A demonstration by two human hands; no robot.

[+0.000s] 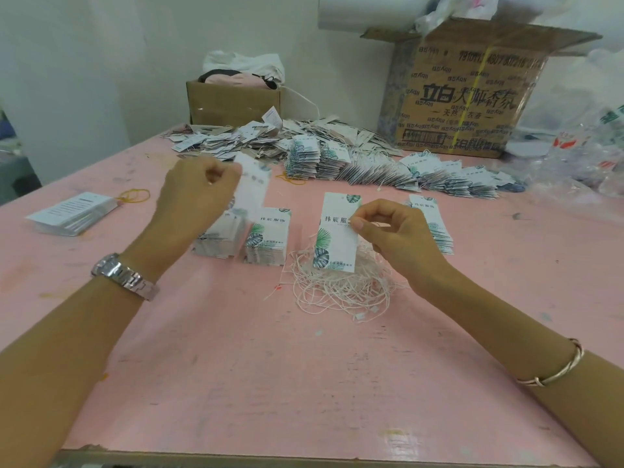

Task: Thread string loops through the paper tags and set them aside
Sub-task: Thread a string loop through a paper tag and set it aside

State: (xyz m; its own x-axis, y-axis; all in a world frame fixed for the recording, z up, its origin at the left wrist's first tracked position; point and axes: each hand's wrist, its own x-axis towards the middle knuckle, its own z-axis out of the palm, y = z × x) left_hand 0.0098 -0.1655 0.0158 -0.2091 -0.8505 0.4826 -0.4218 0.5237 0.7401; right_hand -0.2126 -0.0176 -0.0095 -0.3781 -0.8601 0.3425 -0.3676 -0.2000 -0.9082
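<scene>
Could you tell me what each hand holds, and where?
Right hand pinches a leaf-printed white paper tag at its right edge; left hand grips a blurred white paper tag by its top.

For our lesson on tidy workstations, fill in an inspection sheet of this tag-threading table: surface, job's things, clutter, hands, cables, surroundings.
Surface: pink table, scuffed and stained.
Job's things: leaf-print tag, upright over the string heap; blurred tag; tag stacks; fanned rows of tags farther back.
Clutter: yellow rubber band; loose tag pile; plastic bags.
Hands: left hand grips the blurred tag; right hand pinches the leaf-print tag.
Cables: nothing seen.
Surroundings: white wall; large printed box; small box holding cloth.
</scene>
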